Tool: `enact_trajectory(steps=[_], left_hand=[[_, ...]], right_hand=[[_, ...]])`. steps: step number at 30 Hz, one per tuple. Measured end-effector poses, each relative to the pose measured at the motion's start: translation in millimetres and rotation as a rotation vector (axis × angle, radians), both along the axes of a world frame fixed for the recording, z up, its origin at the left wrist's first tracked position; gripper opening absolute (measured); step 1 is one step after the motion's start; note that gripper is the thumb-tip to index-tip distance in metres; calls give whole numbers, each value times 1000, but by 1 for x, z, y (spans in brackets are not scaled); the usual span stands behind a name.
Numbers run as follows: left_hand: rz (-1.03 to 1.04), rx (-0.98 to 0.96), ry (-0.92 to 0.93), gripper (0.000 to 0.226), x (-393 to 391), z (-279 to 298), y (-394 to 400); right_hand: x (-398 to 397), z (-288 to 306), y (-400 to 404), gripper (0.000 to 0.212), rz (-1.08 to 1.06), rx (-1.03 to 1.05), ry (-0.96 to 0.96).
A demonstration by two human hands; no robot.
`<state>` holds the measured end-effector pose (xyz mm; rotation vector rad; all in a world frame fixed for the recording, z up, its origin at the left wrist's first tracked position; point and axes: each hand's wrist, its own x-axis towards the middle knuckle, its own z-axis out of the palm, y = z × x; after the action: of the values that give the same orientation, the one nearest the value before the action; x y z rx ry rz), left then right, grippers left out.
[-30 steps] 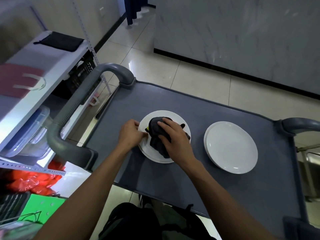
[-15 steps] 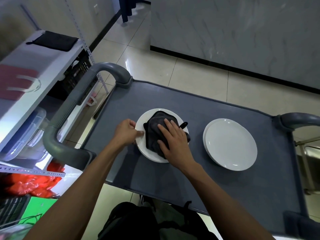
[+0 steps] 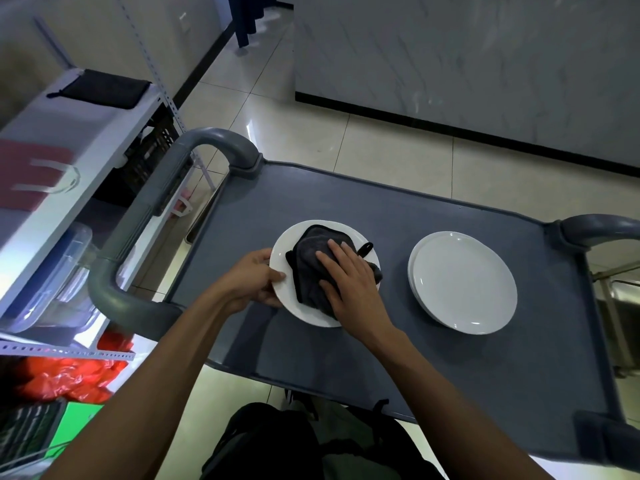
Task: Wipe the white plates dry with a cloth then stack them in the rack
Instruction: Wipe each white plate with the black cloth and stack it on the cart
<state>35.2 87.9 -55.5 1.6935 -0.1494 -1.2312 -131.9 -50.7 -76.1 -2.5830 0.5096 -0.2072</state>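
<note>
Plate [image 3: 282,299] rim pinched in left hand [image 3: 254,280] grip; right hand [image 3: 349,284] flat, unclenched, pressing dark cloth [image 3: 311,268]; no legible writing.

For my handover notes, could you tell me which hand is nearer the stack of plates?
Right. The right hand presses the cloth beside the stack of plates; the left hand is farther away.

Cloth [image 3: 313,271] on left plate [image 3: 287,296]
</note>
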Motion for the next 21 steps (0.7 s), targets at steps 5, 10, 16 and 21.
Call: enact_trajectory(steps=[5, 10, 16, 21], left_hand=[[26, -67, 21, 40, -6, 1, 7], [78, -130, -29, 38, -22, 4, 2], [69, -190, -64, 36, -43, 15, -22], [-20, -260, -107, 36, -67, 33, -50]], right_hand=[[-1, 3, 1, 50, 19, -24, -19], [-6, 7, 0, 48, 12, -58, -47], [-26, 19, -17, 54, -29, -158, -105], [-48, 37, -38, 58, -49, -256, -157]])
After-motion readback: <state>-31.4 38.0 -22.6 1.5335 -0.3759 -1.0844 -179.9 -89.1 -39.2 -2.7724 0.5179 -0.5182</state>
